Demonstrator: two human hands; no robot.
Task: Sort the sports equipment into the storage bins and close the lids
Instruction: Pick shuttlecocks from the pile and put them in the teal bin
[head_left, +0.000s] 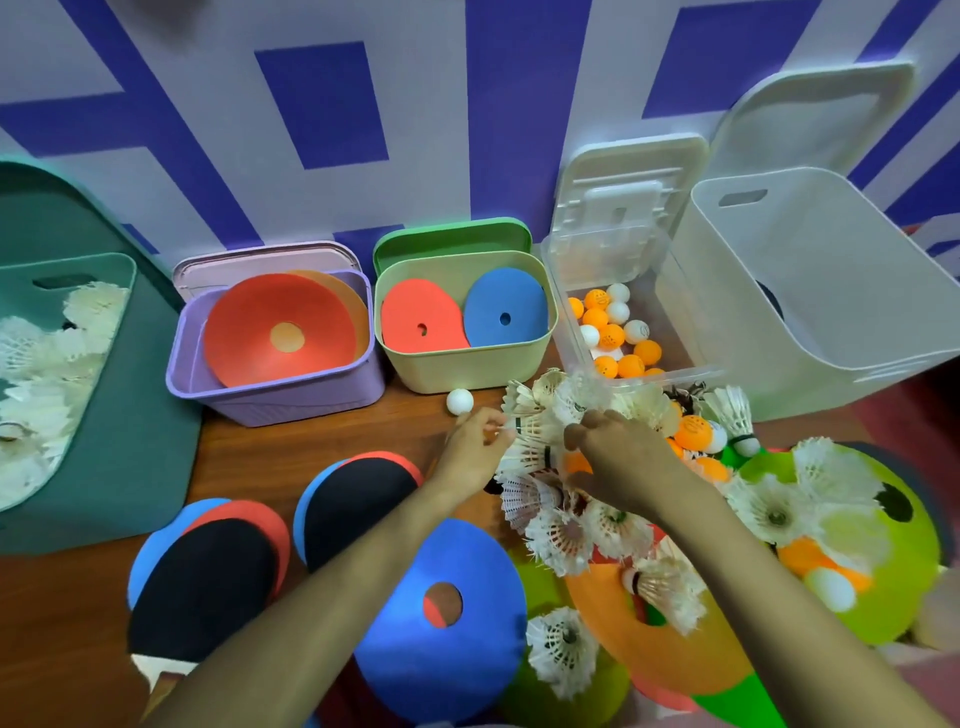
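Observation:
A heap of white feather shuttlecocks (566, 525) mixed with orange balls lies on the wooden table at centre right. My left hand (475, 449) pinches the feathers of one shuttlecock (527, 423) at the heap's left edge. My right hand (621, 462) reaches into the heap from above, its fingers curled down among shuttlecocks beside an orange ball (577, 461); what it grasps is hidden. The teal bin (111, 265) at far left holds several shuttlecocks. The clear bin (566, 343) holds orange and white balls.
A purple bin (275, 400) holds red and orange cones; a pale green bin (467, 371) holds red and blue discs. A large white bin (810, 332) stands at right. A lone white ball (460, 401), paddles (208, 582), a blue disc (441, 608) and green cones (872, 525) lie on the table.

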